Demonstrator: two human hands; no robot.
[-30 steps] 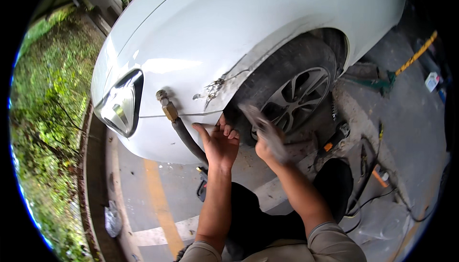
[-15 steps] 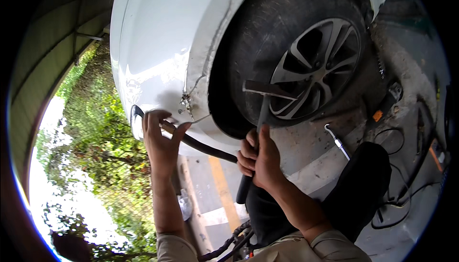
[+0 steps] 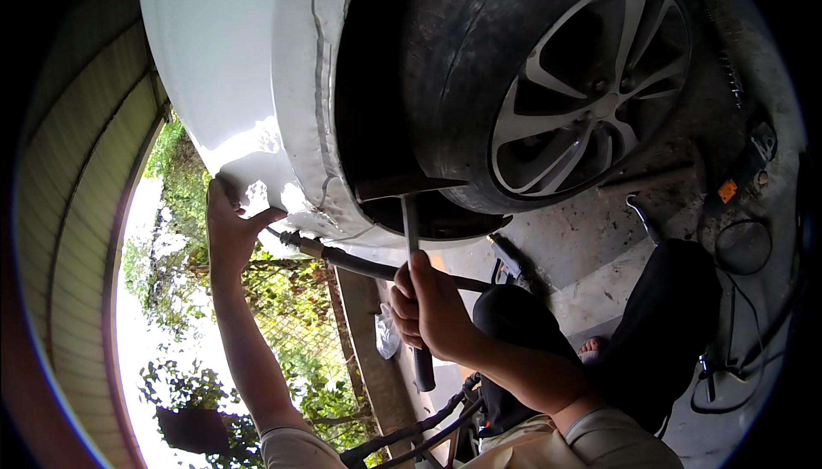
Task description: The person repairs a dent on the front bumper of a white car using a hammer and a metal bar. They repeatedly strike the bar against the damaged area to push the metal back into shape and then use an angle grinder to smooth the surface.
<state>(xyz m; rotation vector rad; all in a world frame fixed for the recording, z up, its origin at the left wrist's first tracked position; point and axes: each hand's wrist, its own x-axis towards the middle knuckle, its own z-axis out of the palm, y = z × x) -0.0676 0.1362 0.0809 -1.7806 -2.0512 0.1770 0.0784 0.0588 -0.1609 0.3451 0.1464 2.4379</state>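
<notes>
My right hand [image 3: 432,310] is wrapped round the handle of a hammer [image 3: 411,212], its long narrow head upright beside the open wheel arch of a white car [image 3: 214,66]. The arm on the left reaches forward, and my left hand [image 3: 229,229] rests against the car's lower corner panel, thumb spread away from the fingers. Its fingertips are partly hidden in shade at the panel edge. Close to the thumb, a thick black cable [image 3: 360,263] with a brass-coloured fitting [image 3: 310,246] hangs by the panel and passes behind the hammer. Glare hides its far end.
A tyre [image 3: 467,66] with a grey alloy wheel [image 3: 605,107] fills the arch. On the floor lie a bent metal tool [image 3: 644,216], a black tool with an orange patch [image 3: 728,191] and loose cables [image 3: 743,246]. A plastic bag [image 3: 387,334] sits near a kerb.
The view has shifted, with the wheel now larger and farther right. My left hand no longer surrounds the cable's fitting and rests on the panel edge. The hammer is nearer the arch's edge.
</notes>
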